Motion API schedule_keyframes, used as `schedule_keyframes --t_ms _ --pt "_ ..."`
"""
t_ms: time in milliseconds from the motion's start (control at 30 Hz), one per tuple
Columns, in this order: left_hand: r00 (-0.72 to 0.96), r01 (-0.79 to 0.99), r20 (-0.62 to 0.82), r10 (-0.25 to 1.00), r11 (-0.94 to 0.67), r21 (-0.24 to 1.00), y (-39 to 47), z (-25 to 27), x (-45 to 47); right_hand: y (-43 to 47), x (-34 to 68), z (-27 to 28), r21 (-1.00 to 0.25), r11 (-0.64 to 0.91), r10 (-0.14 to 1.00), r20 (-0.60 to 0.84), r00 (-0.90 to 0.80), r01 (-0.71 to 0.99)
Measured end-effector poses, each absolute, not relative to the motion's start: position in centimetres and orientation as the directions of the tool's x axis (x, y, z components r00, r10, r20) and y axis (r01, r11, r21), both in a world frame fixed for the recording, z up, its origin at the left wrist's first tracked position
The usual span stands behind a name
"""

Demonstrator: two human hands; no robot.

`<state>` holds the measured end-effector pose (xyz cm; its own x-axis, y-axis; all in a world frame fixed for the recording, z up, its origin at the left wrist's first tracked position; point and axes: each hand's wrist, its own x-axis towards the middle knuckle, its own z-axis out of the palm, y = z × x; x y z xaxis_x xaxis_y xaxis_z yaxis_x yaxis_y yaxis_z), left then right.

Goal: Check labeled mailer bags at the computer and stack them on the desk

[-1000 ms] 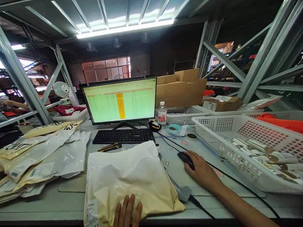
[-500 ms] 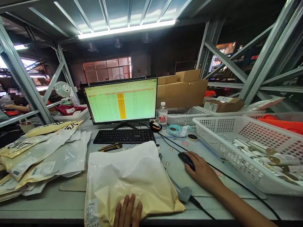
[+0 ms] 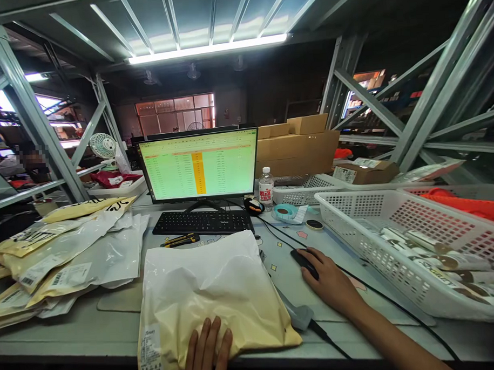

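Note:
My left hand (image 3: 209, 349) lies flat with fingers stretched out on the lower edge of a white and pale-yellow plastic mailer bag (image 3: 214, 294). A printed barcode label (image 3: 150, 350) is at the bag's lower left corner. My right hand (image 3: 329, 276) rests over a black computer mouse (image 3: 305, 263), its fingers curved round it. Partly under the bag's right side lies a grey handheld scanner (image 3: 299, 316) with a black cable. Behind the bag stand a black keyboard (image 3: 202, 222) and a monitor (image 3: 198, 168) showing a spreadsheet with an orange column.
Stacked mailer bags (image 3: 67, 256) lie at the left. A yellow-black box cutter (image 3: 180, 240) is before the keyboard. A water bottle (image 3: 265, 190) and a blue label roll (image 3: 286, 211) stand right of the monitor. A white basket (image 3: 354, 246) holds several rolls. Metal posts (image 3: 29, 101) frame the desk.
Both my hands and the bag stay in place; the view shifts very slightly. In the left background, a person's head and arm have changed position.

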<state>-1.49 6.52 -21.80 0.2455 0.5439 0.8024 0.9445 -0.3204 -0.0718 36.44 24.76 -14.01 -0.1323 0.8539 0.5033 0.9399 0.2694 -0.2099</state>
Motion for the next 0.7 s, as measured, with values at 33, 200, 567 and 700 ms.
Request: schedule_keyframes --t_ms 33,200,567,700 --pt "0.248 0.943 0.798 0.549 -0.324 -0.07 6.5 -21.72 -1.52 24.73 36.41 -13.97 -0.21 0.267 0.855 0.502 -0.13 0.941" --pt "0.265 0.944 0.794 0.548 -0.315 -0.098 6.47 -21.34 -1.62 24.54 36.23 -13.67 -0.214 0.26 0.859 0.496 -0.125 0.942" --pt "0.26 0.943 0.794 0.55 -0.32 -0.087 6.36 -20.9 -1.45 24.45 36.08 -13.48 -0.223 0.268 0.857 0.499 -0.126 0.937" --pt "0.256 0.943 0.786 0.563 -0.323 -0.076 6.25 -21.14 -1.53 24.41 36.04 -13.42 -0.223 0.268 0.855 0.503 -0.125 0.937"
